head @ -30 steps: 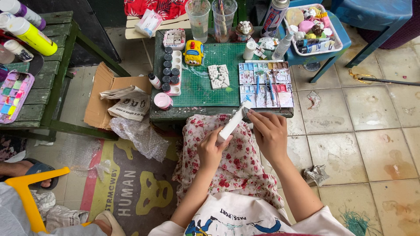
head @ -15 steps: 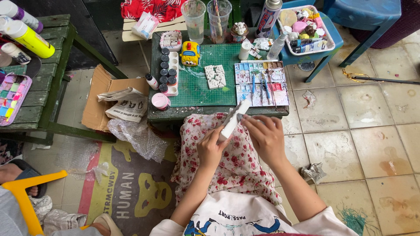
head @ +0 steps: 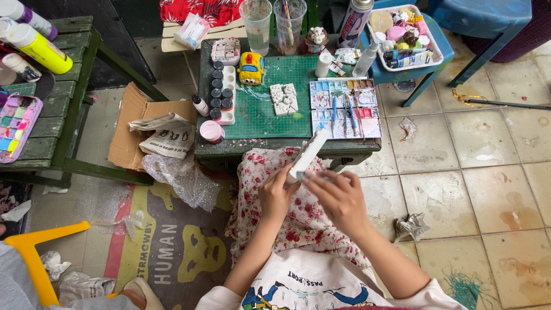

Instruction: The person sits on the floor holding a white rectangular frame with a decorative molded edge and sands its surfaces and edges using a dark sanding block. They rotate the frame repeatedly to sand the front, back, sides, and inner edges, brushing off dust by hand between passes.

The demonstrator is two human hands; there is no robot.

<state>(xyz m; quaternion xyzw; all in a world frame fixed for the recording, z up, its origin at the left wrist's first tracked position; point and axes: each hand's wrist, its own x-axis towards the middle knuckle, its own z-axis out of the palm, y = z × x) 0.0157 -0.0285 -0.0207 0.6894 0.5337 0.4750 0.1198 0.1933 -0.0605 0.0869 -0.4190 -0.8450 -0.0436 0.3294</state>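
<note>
I hold a white paint tube (head: 309, 154) over my lap, slanting up toward the table edge. My left hand (head: 276, 192) grips its lower end. My right hand (head: 338, 194) pinches the same end from the right, fingers closed around it. In front of me a small table carries a green cutting mat (head: 258, 109), a white plaster piece (head: 284, 99), a paint palette (head: 340, 108) with brushes lying on it, and a tray of small dark paint pots (head: 220, 95).
A yellow toy car (head: 251, 68), two clear cups (head: 271, 23), a spray can (head: 353, 20) and a tray of trinkets (head: 404, 31) on a blue stool sit behind. At left are a green bench (head: 63, 97) with paint bottles, and cardboard (head: 129, 123) with newspaper on it.
My hands and the tube have stayed over my lap; my right hand has closed in further onto the tube's lower end. The view has shifted slightly.
</note>
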